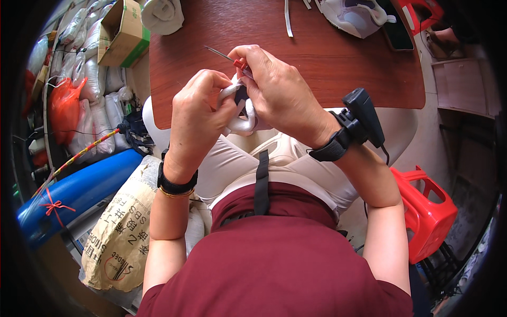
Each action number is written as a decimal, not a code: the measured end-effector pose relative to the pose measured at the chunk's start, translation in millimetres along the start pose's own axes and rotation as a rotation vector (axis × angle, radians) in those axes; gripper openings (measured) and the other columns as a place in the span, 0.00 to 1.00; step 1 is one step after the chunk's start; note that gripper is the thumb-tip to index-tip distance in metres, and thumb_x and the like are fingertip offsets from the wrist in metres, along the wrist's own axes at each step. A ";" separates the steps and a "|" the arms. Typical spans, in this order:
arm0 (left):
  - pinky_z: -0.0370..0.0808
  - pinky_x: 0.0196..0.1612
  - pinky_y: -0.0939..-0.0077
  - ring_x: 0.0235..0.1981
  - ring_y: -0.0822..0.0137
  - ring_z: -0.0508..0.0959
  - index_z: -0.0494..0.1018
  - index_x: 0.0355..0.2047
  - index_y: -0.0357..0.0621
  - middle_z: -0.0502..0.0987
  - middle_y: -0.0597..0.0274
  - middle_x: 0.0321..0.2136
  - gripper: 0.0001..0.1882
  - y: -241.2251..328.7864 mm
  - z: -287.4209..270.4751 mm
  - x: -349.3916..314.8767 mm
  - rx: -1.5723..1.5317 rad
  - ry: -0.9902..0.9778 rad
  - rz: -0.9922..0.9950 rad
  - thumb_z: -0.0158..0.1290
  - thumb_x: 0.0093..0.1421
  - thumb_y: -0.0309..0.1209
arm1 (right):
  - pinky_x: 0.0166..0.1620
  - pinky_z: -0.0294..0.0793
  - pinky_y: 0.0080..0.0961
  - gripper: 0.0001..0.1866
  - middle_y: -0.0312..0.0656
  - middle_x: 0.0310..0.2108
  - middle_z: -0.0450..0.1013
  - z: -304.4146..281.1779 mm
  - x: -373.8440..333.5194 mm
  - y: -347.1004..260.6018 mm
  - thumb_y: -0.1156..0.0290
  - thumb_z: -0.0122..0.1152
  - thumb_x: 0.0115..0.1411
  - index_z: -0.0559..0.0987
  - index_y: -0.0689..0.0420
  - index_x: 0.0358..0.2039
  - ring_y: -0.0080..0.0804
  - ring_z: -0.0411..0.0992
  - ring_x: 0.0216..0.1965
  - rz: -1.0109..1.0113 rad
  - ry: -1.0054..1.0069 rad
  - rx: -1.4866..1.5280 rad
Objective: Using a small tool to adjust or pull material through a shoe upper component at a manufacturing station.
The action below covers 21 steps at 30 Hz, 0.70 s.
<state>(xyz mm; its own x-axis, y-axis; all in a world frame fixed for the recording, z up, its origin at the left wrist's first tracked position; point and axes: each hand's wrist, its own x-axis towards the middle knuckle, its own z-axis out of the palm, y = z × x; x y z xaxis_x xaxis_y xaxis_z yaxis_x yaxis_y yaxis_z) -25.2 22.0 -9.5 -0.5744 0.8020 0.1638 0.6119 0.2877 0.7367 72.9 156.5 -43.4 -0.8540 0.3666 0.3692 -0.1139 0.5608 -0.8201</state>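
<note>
A white-and-purple shoe piece with a thick padded edge [242, 124] is held over the table's near edge, between my two hands. My left hand [198, 103] pinches its left side between thumb and fingers. Closed around a thin pointed metal tool with a red handle [241, 65], my right hand [280, 87] also rests against the piece's upper right side. The tool's tip points up and left, away from the piece. My fingers hide much of the piece and part of the tool's handle.
On the red-brown table [211, 45] lie a white-and-lavender shoe [353, 17], white strips [288, 18], a dark phone [398, 36] and a rounded white item [162, 16]. A cardboard box [117, 34] and stacked bags stand left. A red plastic stool [430, 216] is at right.
</note>
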 end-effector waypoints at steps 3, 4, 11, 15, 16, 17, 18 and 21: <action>0.77 0.32 0.68 0.30 0.57 0.79 0.73 0.31 0.35 0.77 0.54 0.30 0.10 1.2 -2.3 -0.2 0.024 -0.009 -0.010 0.59 0.47 0.19 | 0.42 0.78 0.37 0.15 0.51 0.39 0.75 4.9 -4.9 -1.8 0.80 0.54 0.63 0.68 0.62 0.50 0.47 0.77 0.40 0.008 0.073 0.007; 0.76 0.29 0.76 0.32 0.67 0.79 0.74 0.33 0.35 0.78 0.58 0.34 0.09 0.1 -4.6 -0.8 0.084 -0.039 0.004 0.57 0.50 0.18 | 0.42 0.77 0.38 0.15 0.52 0.39 0.75 5.5 -6.4 -3.2 0.81 0.54 0.63 0.68 0.62 0.50 0.48 0.77 0.41 0.036 0.075 0.009; 0.75 0.34 0.68 0.30 0.55 0.78 0.71 0.32 0.35 0.76 0.53 0.32 0.11 -4.1 -0.8 -4.0 0.082 -0.007 0.076 0.58 0.46 0.18 | 0.45 0.75 0.41 0.16 0.55 0.40 0.74 10.8 -10.6 -4.5 0.80 0.53 0.62 0.67 0.63 0.51 0.53 0.76 0.42 0.112 0.138 0.053; 0.76 0.34 0.67 0.31 0.55 0.79 0.71 0.31 0.35 0.77 0.53 0.31 0.11 -2.1 -1.8 -6.1 0.107 -0.007 0.076 0.57 0.46 0.17 | 0.45 0.75 0.41 0.17 0.55 0.41 0.74 14.5 -11.7 -6.2 0.81 0.53 0.62 0.67 0.64 0.51 0.53 0.76 0.42 0.107 0.166 0.043; 0.77 0.34 0.67 0.32 0.55 0.79 0.71 0.31 0.36 0.77 0.53 0.32 0.11 -3.5 -0.5 -8.1 0.128 0.024 0.111 0.57 0.45 0.17 | 0.45 0.75 0.40 0.16 0.55 0.41 0.74 14.9 -12.3 -9.0 0.82 0.54 0.61 0.68 0.64 0.50 0.52 0.76 0.42 0.115 0.192 0.049; 0.77 0.34 0.67 0.32 0.56 0.80 0.71 0.31 0.37 0.77 0.54 0.33 0.12 -5.7 0.4 -10.2 0.151 0.060 0.145 0.57 0.45 0.17 | 0.44 0.76 0.39 0.16 0.54 0.41 0.74 15.6 -11.9 -11.5 0.82 0.55 0.61 0.69 0.64 0.50 0.51 0.76 0.41 0.120 0.216 0.056; 0.77 0.34 0.67 0.32 0.56 0.80 0.71 0.31 0.37 0.77 0.54 0.33 0.12 -8.0 1.6 -12.8 0.154 0.066 0.146 0.57 0.45 0.17 | 0.44 0.76 0.39 0.16 0.54 0.41 0.74 14.6 -11.7 -13.7 0.82 0.55 0.61 0.69 0.64 0.50 0.51 0.76 0.41 0.113 0.215 0.058; 0.79 0.34 0.66 0.34 0.55 0.81 0.72 0.32 0.39 0.78 0.53 0.36 0.12 -15.9 4.8 -20.1 0.230 0.168 0.270 0.57 0.45 0.16 | 0.43 0.76 0.35 0.14 0.52 0.40 0.74 7.2 -12.5 -18.6 0.82 0.57 0.60 0.72 0.64 0.47 0.47 0.77 0.40 0.108 0.151 0.104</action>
<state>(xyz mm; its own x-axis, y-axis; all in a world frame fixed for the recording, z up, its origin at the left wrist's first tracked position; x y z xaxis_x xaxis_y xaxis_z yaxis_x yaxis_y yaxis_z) -20.7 3.8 -27.7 -0.4453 0.7734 0.4512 0.8483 0.2031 0.4891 82.1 136.1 -36.0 -0.7792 0.5317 0.3318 -0.0843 0.4357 -0.8961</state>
